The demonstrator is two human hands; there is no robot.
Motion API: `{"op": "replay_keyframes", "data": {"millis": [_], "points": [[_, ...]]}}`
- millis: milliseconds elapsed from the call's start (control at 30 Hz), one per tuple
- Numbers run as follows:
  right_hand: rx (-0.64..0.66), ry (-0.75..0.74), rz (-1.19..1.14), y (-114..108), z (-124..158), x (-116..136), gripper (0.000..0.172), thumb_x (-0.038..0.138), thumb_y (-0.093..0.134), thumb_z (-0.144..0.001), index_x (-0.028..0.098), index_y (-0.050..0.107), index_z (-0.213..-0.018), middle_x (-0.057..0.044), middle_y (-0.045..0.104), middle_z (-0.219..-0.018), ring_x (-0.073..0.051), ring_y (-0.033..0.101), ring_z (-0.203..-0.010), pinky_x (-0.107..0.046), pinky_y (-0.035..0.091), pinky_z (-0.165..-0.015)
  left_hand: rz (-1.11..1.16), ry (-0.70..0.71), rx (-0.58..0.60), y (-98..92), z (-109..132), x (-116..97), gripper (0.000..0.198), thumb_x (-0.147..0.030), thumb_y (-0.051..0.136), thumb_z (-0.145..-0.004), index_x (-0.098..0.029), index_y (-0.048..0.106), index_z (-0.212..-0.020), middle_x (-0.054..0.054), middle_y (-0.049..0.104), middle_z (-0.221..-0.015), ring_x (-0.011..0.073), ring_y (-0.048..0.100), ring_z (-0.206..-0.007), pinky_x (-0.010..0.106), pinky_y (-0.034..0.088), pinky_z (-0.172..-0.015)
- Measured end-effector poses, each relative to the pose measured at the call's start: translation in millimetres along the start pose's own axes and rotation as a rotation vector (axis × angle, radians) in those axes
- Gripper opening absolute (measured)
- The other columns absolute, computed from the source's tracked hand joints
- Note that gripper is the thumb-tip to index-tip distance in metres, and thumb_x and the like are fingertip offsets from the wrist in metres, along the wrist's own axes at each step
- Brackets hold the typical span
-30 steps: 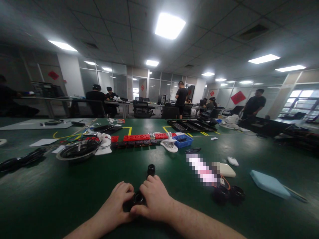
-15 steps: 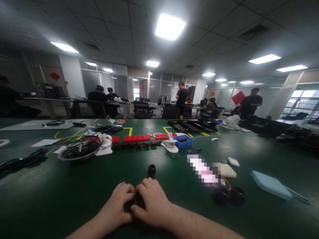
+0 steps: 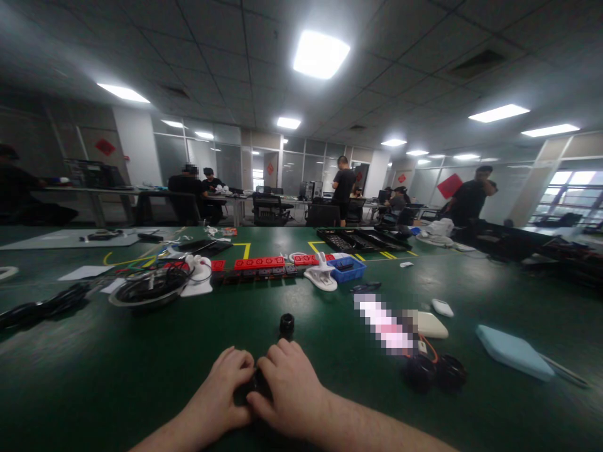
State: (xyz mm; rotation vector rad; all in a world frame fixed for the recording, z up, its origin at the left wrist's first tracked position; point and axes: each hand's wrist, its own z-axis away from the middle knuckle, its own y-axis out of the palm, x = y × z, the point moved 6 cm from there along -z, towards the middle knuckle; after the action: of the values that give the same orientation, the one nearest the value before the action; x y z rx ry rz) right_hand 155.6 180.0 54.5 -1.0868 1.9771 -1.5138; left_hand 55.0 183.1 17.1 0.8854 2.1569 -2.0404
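Observation:
Close together at the near middle of the table, both hands curl around a small black object [image 3: 260, 384], mostly hidden by the fingers, so its kind cannot be made out. My left hand [image 3: 228, 383] grips it from the left, fingers bent. From the right, my right hand [image 3: 289, 386] closes over it with the thumb below. Just beyond the right knuckles stands a black ribbed cylinder [image 3: 287, 323] with a round top; whether it joins the held object is hidden. Two black round parts [image 3: 436, 371] with orange wires lie to the right.
The green table [image 3: 188, 342] carries a metal bowl of black cables [image 3: 146, 290], red power strips [image 3: 259, 262], a white clamp [image 3: 321, 273] and a blue bin [image 3: 348, 269]. At right lie a cream box [image 3: 431, 324] and a light-blue case [image 3: 513, 351]. Several people are in the background.
Both hands stay nearly in place around the black object, with only a slight shift. A person at the back right has raised an arm toward the head.

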Motion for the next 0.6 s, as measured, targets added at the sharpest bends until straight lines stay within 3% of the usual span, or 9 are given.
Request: {"op": "replay_keyframes", "data": {"millis": [300, 600], "points": [[0.013, -0.018, -0.001, 2, 0, 1, 0.027, 0.038, 0.053, -0.076, 0.014, 0.056, -0.089, -0.007, 0.053, -0.085, -0.021, 0.043, -0.081, -0.034, 0.036, -0.072, -0.003, 0.007, 0.006, -1.4, 1, -3, 0.013, -0.026, 0.057, -0.062, -0.023, 0.059, -0.074, -0.001, 0.054, -0.087, 0.0182, 0.050, -0.089, 0.043, 0.020, -0.103], [0.007, -0.123, 0.029, -4, -2, 13, 0.017, 0.026, 0.052, -0.070, 0.014, 0.055, -0.081, -0.006, 0.055, -0.080, -0.020, 0.041, -0.076, -0.034, 0.032, -0.069, 0.011, -0.007, 0.007, -2.9, 0, -6, 0.018, -0.020, 0.055, -0.058, -0.024, 0.060, -0.076, -0.002, 0.054, -0.086, 0.0177, 0.050, -0.089, 0.043, 0.019, -0.103]]}}
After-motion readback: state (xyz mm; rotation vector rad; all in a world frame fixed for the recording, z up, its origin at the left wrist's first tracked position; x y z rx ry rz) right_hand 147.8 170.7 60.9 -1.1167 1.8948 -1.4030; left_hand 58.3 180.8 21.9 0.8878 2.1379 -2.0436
